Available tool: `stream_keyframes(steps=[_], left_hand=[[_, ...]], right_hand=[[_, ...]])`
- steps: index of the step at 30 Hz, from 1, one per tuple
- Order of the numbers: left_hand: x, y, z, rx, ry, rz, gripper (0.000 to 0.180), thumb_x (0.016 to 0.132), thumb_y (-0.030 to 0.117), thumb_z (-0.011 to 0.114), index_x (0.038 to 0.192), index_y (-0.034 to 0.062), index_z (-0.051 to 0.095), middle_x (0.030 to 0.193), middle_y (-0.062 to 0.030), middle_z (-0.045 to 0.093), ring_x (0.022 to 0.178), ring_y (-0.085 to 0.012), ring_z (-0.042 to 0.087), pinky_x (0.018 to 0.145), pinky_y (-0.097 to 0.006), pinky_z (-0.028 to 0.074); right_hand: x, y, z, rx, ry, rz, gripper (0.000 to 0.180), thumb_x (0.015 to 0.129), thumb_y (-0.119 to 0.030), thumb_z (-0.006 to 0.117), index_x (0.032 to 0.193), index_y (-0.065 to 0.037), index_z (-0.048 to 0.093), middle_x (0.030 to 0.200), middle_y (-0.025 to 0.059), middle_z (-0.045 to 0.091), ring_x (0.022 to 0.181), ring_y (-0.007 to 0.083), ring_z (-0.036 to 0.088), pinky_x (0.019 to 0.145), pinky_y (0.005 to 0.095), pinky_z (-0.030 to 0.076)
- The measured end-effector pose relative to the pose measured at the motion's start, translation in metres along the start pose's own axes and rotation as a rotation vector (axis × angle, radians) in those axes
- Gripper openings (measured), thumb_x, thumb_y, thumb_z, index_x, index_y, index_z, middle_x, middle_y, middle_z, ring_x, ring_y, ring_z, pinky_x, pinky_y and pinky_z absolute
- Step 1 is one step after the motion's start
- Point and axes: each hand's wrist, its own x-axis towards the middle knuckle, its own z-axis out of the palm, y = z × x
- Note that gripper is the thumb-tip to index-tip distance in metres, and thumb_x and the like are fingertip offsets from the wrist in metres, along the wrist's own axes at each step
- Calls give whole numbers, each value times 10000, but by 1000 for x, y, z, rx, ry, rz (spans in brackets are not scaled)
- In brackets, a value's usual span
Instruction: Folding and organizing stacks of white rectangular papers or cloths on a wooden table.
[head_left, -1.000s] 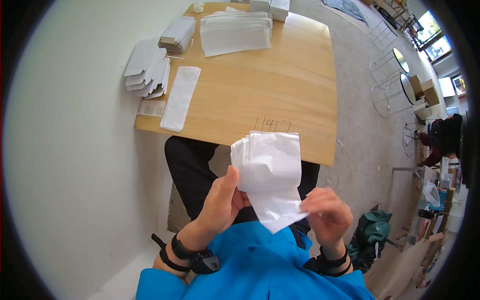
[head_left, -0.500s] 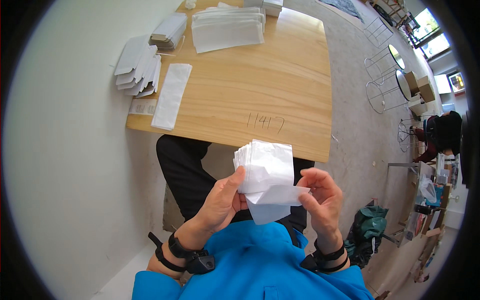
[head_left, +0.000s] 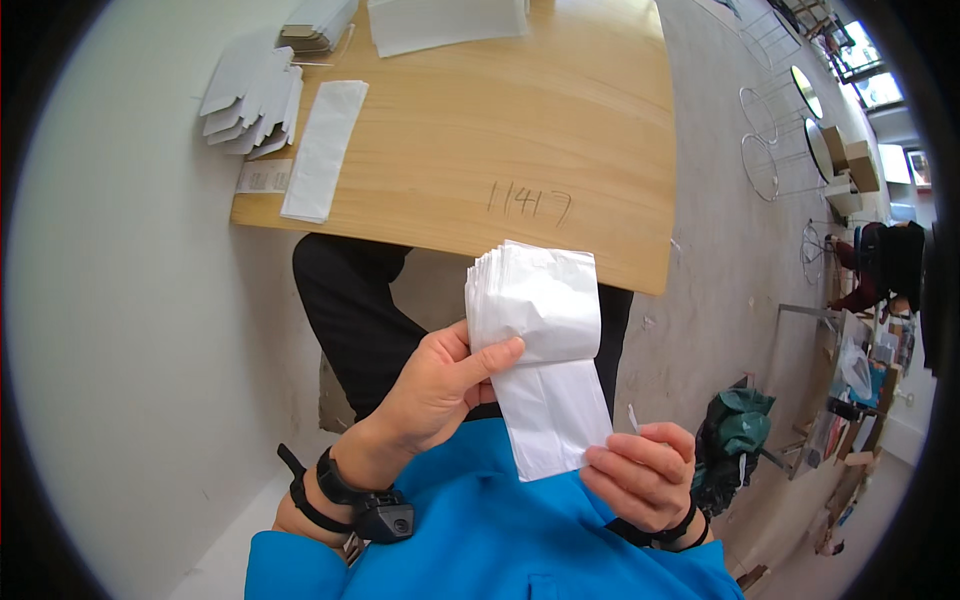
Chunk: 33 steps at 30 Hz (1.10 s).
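Note:
Above my lap, my left hand (head_left: pixel 445 385) grips a thick stack of folded white papers (head_left: pixel 535 300), its thumb laid across the front near the fold. From under that stack a white paper flap (head_left: pixel 552 415) hangs down toward my blue top. My right hand (head_left: pixel 645 475) pinches the flap's lower right corner between thumb and fingers. A thin white sliver (head_left: pixel 632 418) shows just above the right fingers; I cannot tell whether it is held.
The wooden table (head_left: pixel 440 180) lies ahead, with handwritten marks near its front edge. On its left are a long white paper strip (head_left: pixel 325 150), flattened white cartons (head_left: pixel 250 100) and a paper stack (head_left: pixel 445 25). A green bag (head_left: pixel 740 425) sits on the floor at right.
The flap, earlier folded across sideways, now hangs straight down. My right hand has moved lower to its bottom corner, and my left thumb has shifted onto the stack's front.

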Motion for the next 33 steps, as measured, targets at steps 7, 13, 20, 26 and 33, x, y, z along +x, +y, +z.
stream_keyframes(steps=[7,13,20,26,33], left_hand=[[8,-6,1,1,48,-39,334,945,185,587,1211,-11,540,1119,-123,633,1003,-181,636,878,-343,534],[16,-11,5,66,80,-69,350,940,206,600,1201,-20,539,1116,-131,634,999,-176,636,881,-343,534],[28,-24,11,129,97,-126,337,947,204,590,1190,-25,541,1115,-124,632,1000,-164,633,876,-333,539],[36,-26,22,133,85,-158,323,954,196,577,1182,-30,542,1112,-115,635,982,-157,640,866,-328,545],[45,-30,32,160,100,-180,326,950,194,585,1180,-33,545,1099,-114,640,976,-159,642,861,-327,547]], right_hand=[[-16,2,9,-70,-53,-62,153,821,-120,637,954,-178,688,1074,-26,666,1051,140,576,891,296,447],[-26,15,16,54,110,35,128,836,-149,649,954,-132,694,1009,26,687,937,149,637,800,266,495],[-49,26,26,200,175,204,196,817,-156,674,1012,-154,676,973,21,674,887,160,638,798,277,493],[-59,28,34,30,137,123,152,811,-199,675,958,-213,709,928,-30,654,895,119,608,898,308,458],[-66,33,36,-22,116,136,166,783,-205,710,949,-213,711,975,-39,649,929,117,596,925,329,446]])
